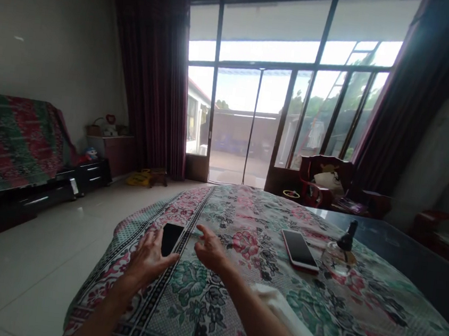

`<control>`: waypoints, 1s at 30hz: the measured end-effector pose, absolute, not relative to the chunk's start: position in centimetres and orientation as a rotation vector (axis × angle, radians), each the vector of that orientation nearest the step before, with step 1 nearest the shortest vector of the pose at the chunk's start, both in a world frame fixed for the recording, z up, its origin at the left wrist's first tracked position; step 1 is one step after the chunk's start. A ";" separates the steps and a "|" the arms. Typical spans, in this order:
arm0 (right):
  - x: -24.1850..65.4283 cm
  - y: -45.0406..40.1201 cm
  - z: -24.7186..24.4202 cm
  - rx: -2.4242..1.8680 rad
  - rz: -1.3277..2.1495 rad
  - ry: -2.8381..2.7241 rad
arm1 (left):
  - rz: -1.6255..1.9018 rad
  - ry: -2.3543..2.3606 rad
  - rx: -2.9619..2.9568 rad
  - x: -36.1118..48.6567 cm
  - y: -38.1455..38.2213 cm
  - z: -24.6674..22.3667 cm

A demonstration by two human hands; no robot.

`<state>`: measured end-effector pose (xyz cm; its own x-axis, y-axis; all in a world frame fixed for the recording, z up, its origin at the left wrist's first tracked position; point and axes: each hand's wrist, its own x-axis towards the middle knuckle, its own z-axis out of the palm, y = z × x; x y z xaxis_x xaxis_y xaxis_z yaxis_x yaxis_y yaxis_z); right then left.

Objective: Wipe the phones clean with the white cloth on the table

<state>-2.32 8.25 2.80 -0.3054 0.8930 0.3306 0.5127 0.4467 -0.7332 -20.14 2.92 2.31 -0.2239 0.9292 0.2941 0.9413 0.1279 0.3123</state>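
Observation:
A dark-screened phone [171, 240] is at the left part of the flowered cloth [199, 288]. My left hand [150, 254] holds it, fingers along its left edge and thumb by its lower right corner. Just right of that phone is my right hand [211, 249], index finger stretched out, other fingers bent, nothing visible in it. A second phone [300, 249], pale-edged with a dark screen, lies flat on the cloth farther right. Beside it stands a clear round bottle [339, 258] with a black top. White cloth or tissue [287, 313] lies partly under my right forearm.
A dark tabletop [392, 250] borders the cloth on the right. Beyond are a wooden chair [324, 173] with a cushion, glass doors [249, 122] and dark curtains [154, 75]. A low black cabinet [93, 173] and a cloth-covered object [14, 140] stand at left.

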 end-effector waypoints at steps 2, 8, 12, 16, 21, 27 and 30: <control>-4.4 9.2 1.6 -1.177 0.705 -1.904 | -0.622 -2.358 -1.951 -20.7 2.7 0.9; -7.8 11.6 -0.3 -1.168 0.779 -1.794 | -0.794 -2.250 -1.931 -21.2 2.4 -1.2; -9.0 12.7 -0.8 -1.153 0.783 -1.791 | -0.851 -2.204 -1.926 -21.0 1.9 -1.2; -9.3 13.0 -1.2 -1.148 0.788 -1.797 | -0.849 -2.180 -1.889 -20.7 1.8 -1.1; -9.4 12.9 -1.1 -1.139 0.824 -1.755 | -0.758 -2.030 -1.833 -20.8 1.9 -1.4; -7.7 12.6 1.1 -1.182 0.815 -1.685 | -0.764 -1.933 -1.858 -20.8 1.9 -1.6; -5.4 12.2 2.9 -1.237 0.784 -1.671 | -0.857 -1.868 -1.930 -20.0 1.8 -1.8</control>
<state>-5.39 12.18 2.89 -0.1087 0.9530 0.2828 0.3919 0.3025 -0.8689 -20.01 1.83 -1.78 -0.0353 0.7878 0.6149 0.9800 -0.0931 0.1756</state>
